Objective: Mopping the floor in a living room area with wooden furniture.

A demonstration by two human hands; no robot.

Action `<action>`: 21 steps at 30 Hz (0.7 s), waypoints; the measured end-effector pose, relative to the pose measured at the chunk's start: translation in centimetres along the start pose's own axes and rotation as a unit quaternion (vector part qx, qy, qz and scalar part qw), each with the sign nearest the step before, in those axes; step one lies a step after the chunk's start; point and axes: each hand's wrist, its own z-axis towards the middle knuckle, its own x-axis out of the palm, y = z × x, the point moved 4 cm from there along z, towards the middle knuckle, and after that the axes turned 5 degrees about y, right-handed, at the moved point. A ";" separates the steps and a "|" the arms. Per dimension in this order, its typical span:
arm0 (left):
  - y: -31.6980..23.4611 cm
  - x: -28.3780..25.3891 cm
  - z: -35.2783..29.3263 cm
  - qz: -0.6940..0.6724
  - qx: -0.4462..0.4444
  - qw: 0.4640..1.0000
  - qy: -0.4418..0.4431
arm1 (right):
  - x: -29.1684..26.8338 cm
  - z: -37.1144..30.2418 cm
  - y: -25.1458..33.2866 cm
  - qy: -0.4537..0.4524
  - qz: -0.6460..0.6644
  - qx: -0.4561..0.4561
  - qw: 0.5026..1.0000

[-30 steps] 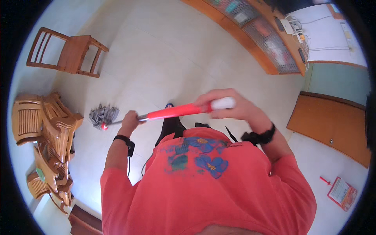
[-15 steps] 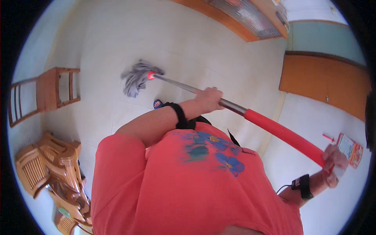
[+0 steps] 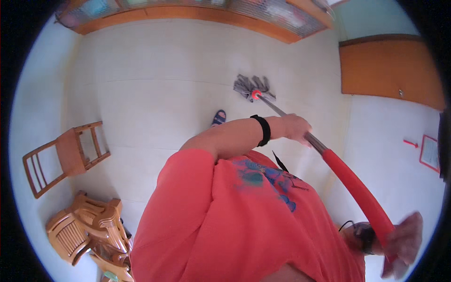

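A mop slants across my front. Its grey strip head (image 3: 243, 88) rests on the pale tiled floor ahead of me, joined by a red collar to a metal pole (image 3: 273, 106). My left hand (image 3: 297, 128) is closed round the pole, just below the long red grip (image 3: 357, 190). At the upper end of that grip, low on the right, my right hand (image 3: 406, 237) holds on; motion blurs its fingers. Black bands circle both wrists. A foot in a dark sandal (image 3: 219, 117) shows behind the mop head.
A wooden chair (image 3: 70, 152) stands at the left, with carved wooden armchairs (image 3: 87, 225) nearer me. A long wooden cabinet (image 3: 188, 13) with glass fronts runs along the far side. At the right are a brown door (image 3: 390, 68) and a red-framed notice (image 3: 429, 152) on the wall.
The mop head has swept right across the floor. Both hands have moved with it, the left to the right, the right downward, and the pole now stands steeper. My view has shifted too.
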 end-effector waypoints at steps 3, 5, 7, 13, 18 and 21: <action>-1.5 -4.6 -0.8 -0.040 -0.005 0.999 0.012 | -2.3 -1.8 -7.1 0.042 0.110 -0.044 0.992; 3.1 -5.8 -3.3 -0.044 -0.084 0.995 -0.023 | -1.9 -1.8 -13.9 0.102 0.231 -0.110 0.961; 7.4 -6.6 -5.9 -0.042 -0.150 0.983 -0.097 | -1.3 -1.5 -18.7 0.168 0.332 -0.162 0.914; 14.8 -9.4 -16.9 -0.030 -0.254 0.930 -0.263 | 9.7 6.9 -27.2 -0.142 0.457 -0.077 0.875; 23.3 -8.2 -32.9 0.079 -0.414 0.867 -0.266 | 22.3 15.6 -28.4 0.038 0.598 0.036 0.800; 27.5 -8.0 -38.6 0.080 -0.504 0.824 -0.245 | 28.1 17.6 -29.2 0.106 0.607 0.114 0.779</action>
